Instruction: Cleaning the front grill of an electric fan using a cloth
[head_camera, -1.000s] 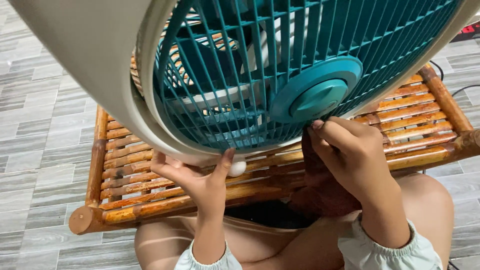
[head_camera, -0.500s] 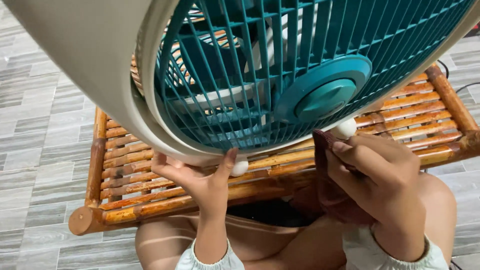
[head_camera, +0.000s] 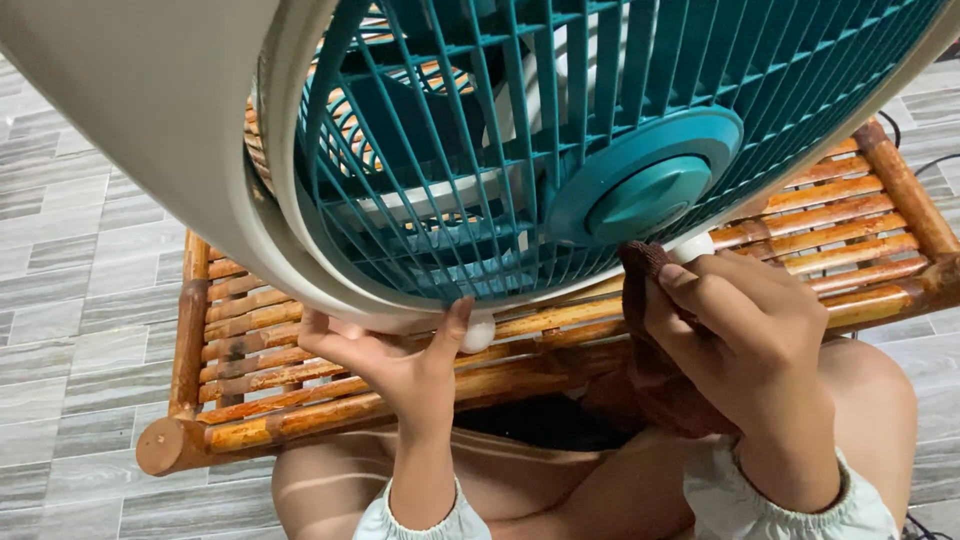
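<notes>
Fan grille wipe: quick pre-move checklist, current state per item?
1. Left hand steadies the fan at its lower rim: ok.
2. Right hand grips the cloth: ok.
3. Cloth reaches the grille: its top sits at the lower edge below the hub; contact cannot tell.
4. Fan rests on the bamboo rack: tilted, one white foot above the slats; cannot tell.
5. Blades at rest: cannot tell.
</notes>
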